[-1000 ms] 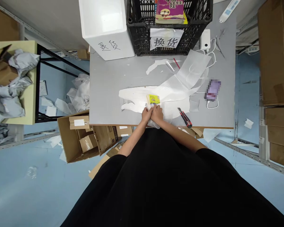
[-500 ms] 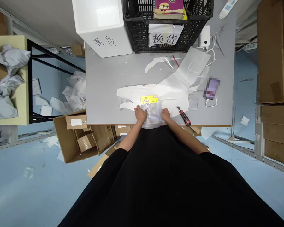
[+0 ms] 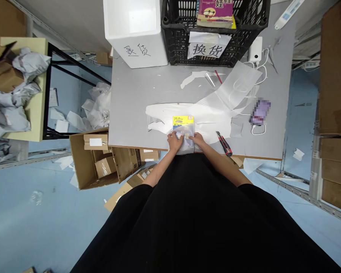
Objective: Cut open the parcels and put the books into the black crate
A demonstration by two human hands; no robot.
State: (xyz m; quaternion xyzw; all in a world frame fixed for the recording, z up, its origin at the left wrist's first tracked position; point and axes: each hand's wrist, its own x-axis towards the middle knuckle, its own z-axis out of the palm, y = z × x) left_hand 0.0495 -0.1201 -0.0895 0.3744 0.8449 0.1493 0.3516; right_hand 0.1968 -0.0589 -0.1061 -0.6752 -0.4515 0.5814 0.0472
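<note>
At the table's near edge lies a flat yellow-and-blue item (image 3: 183,120), perhaps a book or card pack. Clear plastic wrapping (image 3: 186,148) covers its nearer part, leaving the yellow top bare. My left hand (image 3: 175,143) grips the wrapping at its left side, thumb on top. From the right, my right hand (image 3: 198,140) has its fingers closed on the wrapping over the item. Beneath them spreads a white sheet (image 3: 165,110), torn at its left end. A red-and-black utility knife (image 3: 224,144) rests to the right of my right hand.
On the grey table (image 3: 130,94), a white bin (image 3: 136,49) and a black crate (image 3: 200,60) holding books stand at the back. A purple phone (image 3: 260,112) with a white cable lies at right. An open cardboard box (image 3: 82,163) sits below the table's left end.
My right hand has moved inward from the wrapping's right edge onto its top. The left hand has shifted slightly over the item. More blue shows below the yellow. The whole view has shifted.
</note>
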